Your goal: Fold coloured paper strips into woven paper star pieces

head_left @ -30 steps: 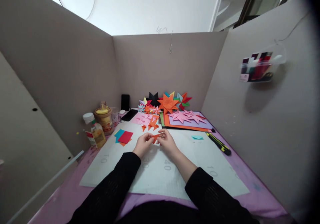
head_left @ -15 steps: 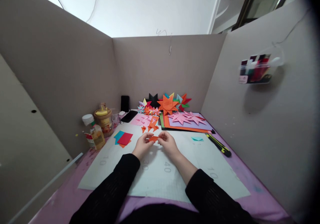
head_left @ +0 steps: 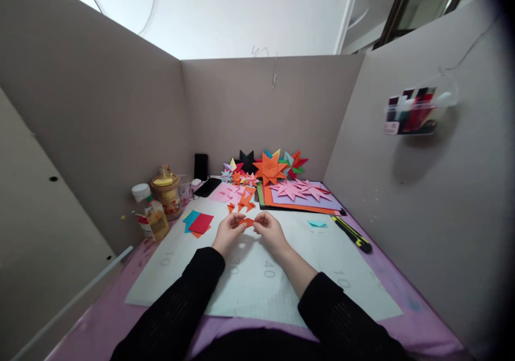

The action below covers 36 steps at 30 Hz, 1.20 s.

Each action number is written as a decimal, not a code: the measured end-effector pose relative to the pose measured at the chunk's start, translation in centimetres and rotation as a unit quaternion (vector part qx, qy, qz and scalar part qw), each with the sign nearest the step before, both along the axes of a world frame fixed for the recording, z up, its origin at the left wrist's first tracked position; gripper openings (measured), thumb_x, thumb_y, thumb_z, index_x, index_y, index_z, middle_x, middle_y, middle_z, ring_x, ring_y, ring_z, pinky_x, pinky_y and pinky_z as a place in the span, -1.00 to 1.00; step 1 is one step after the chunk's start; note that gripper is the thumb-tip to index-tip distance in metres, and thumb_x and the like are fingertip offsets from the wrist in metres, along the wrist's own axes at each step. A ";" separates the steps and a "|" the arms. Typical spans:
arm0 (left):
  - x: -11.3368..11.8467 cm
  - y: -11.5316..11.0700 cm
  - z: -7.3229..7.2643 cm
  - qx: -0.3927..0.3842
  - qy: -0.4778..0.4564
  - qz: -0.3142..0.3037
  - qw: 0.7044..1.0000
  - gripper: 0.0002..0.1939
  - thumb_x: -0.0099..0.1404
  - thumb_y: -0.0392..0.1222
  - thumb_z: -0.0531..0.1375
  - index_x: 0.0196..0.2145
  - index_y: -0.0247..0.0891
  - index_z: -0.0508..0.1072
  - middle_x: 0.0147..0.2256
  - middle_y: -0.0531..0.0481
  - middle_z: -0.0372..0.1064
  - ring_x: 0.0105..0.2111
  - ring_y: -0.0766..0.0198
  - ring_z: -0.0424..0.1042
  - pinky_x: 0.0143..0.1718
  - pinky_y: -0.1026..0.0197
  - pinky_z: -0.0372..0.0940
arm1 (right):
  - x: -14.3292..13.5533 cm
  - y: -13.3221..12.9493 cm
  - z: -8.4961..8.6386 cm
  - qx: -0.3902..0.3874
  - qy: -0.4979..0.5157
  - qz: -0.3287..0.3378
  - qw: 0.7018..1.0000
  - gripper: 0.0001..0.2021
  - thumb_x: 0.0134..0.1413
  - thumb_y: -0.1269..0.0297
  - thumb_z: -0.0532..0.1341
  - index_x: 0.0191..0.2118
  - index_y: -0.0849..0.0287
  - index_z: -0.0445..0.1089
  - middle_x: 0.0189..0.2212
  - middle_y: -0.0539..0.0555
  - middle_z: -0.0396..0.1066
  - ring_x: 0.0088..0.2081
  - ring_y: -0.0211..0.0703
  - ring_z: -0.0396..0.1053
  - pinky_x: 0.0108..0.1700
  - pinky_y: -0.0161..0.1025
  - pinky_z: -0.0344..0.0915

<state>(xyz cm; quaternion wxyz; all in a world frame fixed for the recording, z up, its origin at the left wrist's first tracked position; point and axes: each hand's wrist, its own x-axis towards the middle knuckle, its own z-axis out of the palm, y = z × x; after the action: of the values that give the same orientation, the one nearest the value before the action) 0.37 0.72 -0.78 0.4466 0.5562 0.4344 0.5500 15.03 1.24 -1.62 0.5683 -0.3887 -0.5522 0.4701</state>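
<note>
A small orange paper piece (head_left: 247, 222) is held between my two hands above the white mat (head_left: 249, 291). My left hand (head_left: 229, 233) pinches its left end, and my right hand (head_left: 271, 231) grips the right end. Just beyond my fingers lie several folded orange pieces (head_left: 246, 200). To the left, red (head_left: 201, 223), blue (head_left: 189, 220) and orange square sheets overlap. A folded turquoise piece (head_left: 317, 223) rests to the right of my right hand.
Paper stars (head_left: 270, 169) stand at the back, with pink stars (head_left: 288, 190) on stacked sheets before them. A yellow-black cutter (head_left: 352, 234) lies right. A glue bottle (head_left: 155, 216), a jar (head_left: 167, 194) and a phone (head_left: 208, 187) are at the left.
Both hands stay nearly in place. The orange paper between my fingers has tilted slightly and shows a somewhat different outline.
</note>
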 end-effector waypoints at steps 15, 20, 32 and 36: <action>0.2 -0.1 -0.1 0.003 0.030 -0.026 0.999 -0.73 -0.03 -0.13 0.27 -0.38 -0.35 0.42 -0.46 -0.02 0.37 -0.48 0.34 0.32 -0.49 0.33 0.21 | -0.2 -0.6 0.4 0.018 -0.039 0.003 0.999 -0.88 -0.17 0.28 0.21 -0.49 0.17 0.25 -0.61 -0.07 0.26 -0.55 -0.27 0.25 -0.48 -0.33 0.17; 0.3 -0.2 0.0 0.010 0.048 -0.026 0.998 -0.75 -0.02 -0.12 0.27 -0.40 -0.36 0.42 -0.47 -0.02 0.37 -0.51 0.35 0.30 -0.49 0.32 0.19 | -0.1 -0.5 0.3 0.026 -0.071 -0.018 0.997 -0.89 -0.16 0.28 0.21 -0.53 0.20 0.29 -0.63 -0.06 0.26 -0.56 -0.30 0.19 -0.49 -0.34 0.12; 0.6 -0.6 0.4 -0.019 0.041 -0.037 0.998 -0.72 0.02 -0.03 0.21 -0.48 -0.34 0.35 -0.56 0.06 0.26 -0.56 0.38 0.23 -0.55 0.34 0.13 | -0.3 -0.6 0.1 0.045 -0.101 -0.036 0.993 -0.88 -0.16 0.26 0.19 -0.54 0.19 0.28 -0.61 -0.04 0.25 -0.54 -0.27 0.18 -0.47 -0.33 0.13; 0.6 -0.5 0.2 -0.017 0.059 -0.030 0.998 -0.76 0.07 -0.06 0.16 -0.50 -0.32 0.31 -0.60 0.11 0.21 -0.61 0.41 0.17 -0.56 0.35 0.08 | -0.6 -0.6 -0.2 0.062 -0.092 -0.043 0.993 -0.92 -0.14 0.30 0.17 -0.44 0.17 0.28 -0.56 -0.05 0.26 -0.50 -0.26 0.22 -0.42 -0.32 0.17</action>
<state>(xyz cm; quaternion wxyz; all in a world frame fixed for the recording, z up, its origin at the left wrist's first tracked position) 1.01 0.22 -0.60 0.4455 0.5929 0.4527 0.4950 14.46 0.69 -1.84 0.5578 -0.4178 -0.6130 0.3722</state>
